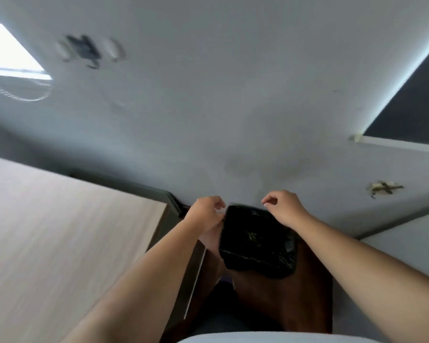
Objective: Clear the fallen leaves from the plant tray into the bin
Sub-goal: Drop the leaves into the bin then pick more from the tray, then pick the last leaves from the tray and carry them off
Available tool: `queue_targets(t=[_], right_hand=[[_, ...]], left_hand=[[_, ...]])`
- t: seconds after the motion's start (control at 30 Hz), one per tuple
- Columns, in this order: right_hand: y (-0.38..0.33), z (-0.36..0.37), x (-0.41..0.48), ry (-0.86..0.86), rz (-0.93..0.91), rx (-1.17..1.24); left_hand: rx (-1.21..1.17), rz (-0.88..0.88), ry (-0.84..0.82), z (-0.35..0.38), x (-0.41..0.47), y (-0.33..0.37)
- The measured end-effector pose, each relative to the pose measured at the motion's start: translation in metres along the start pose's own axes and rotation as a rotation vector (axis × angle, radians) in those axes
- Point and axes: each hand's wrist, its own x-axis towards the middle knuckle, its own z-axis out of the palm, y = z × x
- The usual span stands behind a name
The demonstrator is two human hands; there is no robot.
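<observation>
A small bin lined with a black plastic bag stands on the floor below me. A few yellowish leaf bits lie inside it. My left hand hovers at the bin's left rim with its fingers curled together against the liner's edge; motion blur hides whether it holds anything. Over the far right corner of the bin, my right hand has loosely curled fingers, thumb and forefinger apart, and nothing in it. The plant tray is out of view.
A light wood tabletop fills the left side, its corner close to the bin. Grey floor stretches ahead, with a tape mark at the right and a dark mat at the far right. The frame is blurred.
</observation>
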Motion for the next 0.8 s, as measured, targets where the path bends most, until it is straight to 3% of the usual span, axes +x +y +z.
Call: queue_targets(t=[0.2,0.47,0.7,0.8], right_hand=[[-0.107,0.043,-0.028,-0.115,-0.317,-0.111],[-0.263,0.184,-0.133,-0.419,-0.795,-0.277],[-0.327,0.292,-0.228,-0.618,-1.023,-0.376],[-0.35,0.347,-0.268,-0.675,-1.107,-0.438]], left_hand=[[0.011,-0.123,0.285,-0.055,-0.105,-0.057],[-0.201,-0.607,0.688,-0.091,-0.309,-0.199],[-0.325,-0.878,0.894,-0.076,-0.439,-0.293],[-0.296,-0.94,0.888,-0.071,-0.489,-0.339]])
